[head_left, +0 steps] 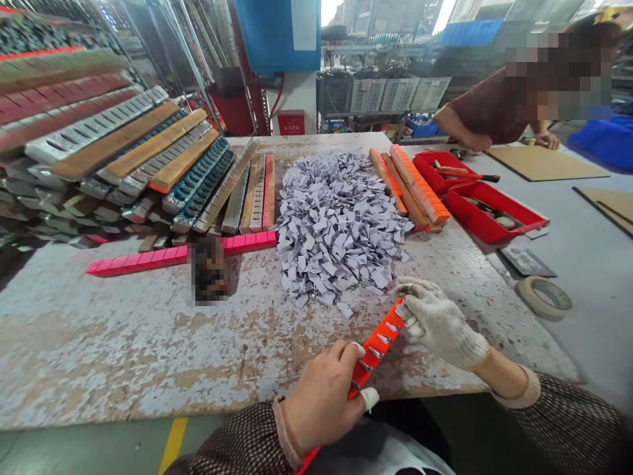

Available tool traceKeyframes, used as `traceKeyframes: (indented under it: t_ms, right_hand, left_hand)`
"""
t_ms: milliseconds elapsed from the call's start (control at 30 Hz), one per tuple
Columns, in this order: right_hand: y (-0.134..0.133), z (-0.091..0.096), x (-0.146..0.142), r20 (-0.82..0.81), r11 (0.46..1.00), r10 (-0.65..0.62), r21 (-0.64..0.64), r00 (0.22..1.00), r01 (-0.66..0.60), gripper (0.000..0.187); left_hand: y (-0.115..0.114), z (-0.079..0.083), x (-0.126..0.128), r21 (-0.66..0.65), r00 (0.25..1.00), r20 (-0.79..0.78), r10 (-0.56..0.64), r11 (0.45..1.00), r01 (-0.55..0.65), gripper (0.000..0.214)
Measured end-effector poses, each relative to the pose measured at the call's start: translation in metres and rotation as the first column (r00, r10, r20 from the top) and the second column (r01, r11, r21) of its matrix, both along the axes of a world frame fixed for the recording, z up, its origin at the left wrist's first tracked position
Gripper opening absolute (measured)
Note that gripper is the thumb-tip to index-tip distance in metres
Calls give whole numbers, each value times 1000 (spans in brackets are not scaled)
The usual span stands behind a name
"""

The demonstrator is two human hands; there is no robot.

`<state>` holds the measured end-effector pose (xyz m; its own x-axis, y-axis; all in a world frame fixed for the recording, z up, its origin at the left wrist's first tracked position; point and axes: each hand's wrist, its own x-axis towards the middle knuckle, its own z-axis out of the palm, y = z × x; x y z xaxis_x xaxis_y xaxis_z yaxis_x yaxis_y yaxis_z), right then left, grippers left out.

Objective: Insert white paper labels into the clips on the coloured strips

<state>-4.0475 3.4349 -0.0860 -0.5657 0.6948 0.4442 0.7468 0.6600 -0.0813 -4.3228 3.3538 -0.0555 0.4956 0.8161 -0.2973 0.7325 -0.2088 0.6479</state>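
My left hand (329, 392), with white tape on a finger and the thumb, is wrapped around a bright orange slotted bar (382, 338). Small pointed silvery pieces (376, 353) stand in a row in its slots. At the bar's far end, my right hand (440, 323) wears a white knit glove. Its fingers are pinched together against the bar, and whatever is between them is mostly hidden. Just beyond the bar lies a large heap of small pale tags (341, 227) on the worn table (163, 356).
Slotted bars (143, 145) are stacked at left; a pink bar (148, 258) lies before them. More orange bars (420, 185) lie right of the heap. Further right are red trays (494, 211) with tools and a tape roll (544, 297). Another person (509, 105) leans over the table at back right.
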Motion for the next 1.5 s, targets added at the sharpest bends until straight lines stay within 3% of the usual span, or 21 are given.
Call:
traceKeyframes:
  t_ms: [233, 467, 633, 733, 867, 1033, 1100, 1267, 1300, 1367, 1400, 1433, 1467, 1500]
  right_hand:
    - [-6, -2, 2, -30, 998, 12, 55, 999, -11, 11]
    - [-6, 1, 4, 2, 999, 36, 14, 999, -36, 12]
    - [1, 10, -3, 98, 997, 66, -45, 993, -62, 26]
    - [6, 7, -3, 67, 992, 72, -112, 995, -65, 20]
    - [8, 1, -2, 81, 993, 66, -98, 994, -58, 20]
    - [7, -10, 3, 12, 998, 31, -46, 999, -30, 11]
    - [8, -14, 7, -110, 996, -4, -92, 994, -7, 11]
    - [7, -18, 18, -482, 963, -178, -265, 858, 50, 18]
    - [6, -19, 19, -568, 945, -214, -327, 795, 20, 23]
    - [2, -23, 21, -739, 871, -347, -482, 578, -94, 26]
    - [0, -26, 21, -779, 831, -421, -536, 465, -147, 26]
    - [-3, -30, 22, -790, 810, -465, -562, 398, -170, 25]
    - [-7, -33, 23, -786, 820, -464, -556, 408, -139, 26]
    - [-11, -36, 24, -771, 848, -430, -523, 469, -84, 26]
  left_hand:
    - [0, -4, 0, -19, 1000, 19, -15, 1000, 16, 37]
    - [0, -1, 3, -46, 998, -24, -53, 998, 52, 41]
    - [-2, -5, 2, -31, 999, 4, -43, 999, 43, 42]
    - [-1, -7, 2, -24, 999, 6, -50, 998, 50, 40]
    - [0, -8, 2, 9, 998, 25, -62, 998, 62, 36]
    - [1, -7, 5, 50, 998, -3, -66, 997, 66, 39]
    - [3, -6, 9, 69, 997, -29, -67, 995, 69, 41]
    - [29, -1, 16, 106, 996, 27, -84, 991, 80, 50]
    - [39, 1, 17, 128, 995, 36, -91, 988, 85, 49]
    - [64, 3, 22, 231, 996, 30, -81, 970, 72, 36]
    - [77, 2, 26, 310, 998, 13, -69, 949, 62, 29]
    - [90, 1, 32, 400, 998, -16, -57, 915, 58, 26]
    - [102, -3, 39, 473, 995, -64, -77, 875, 98, 27]
    - [113, -7, 46, 515, 986, -126, -109, 843, 159, 30]
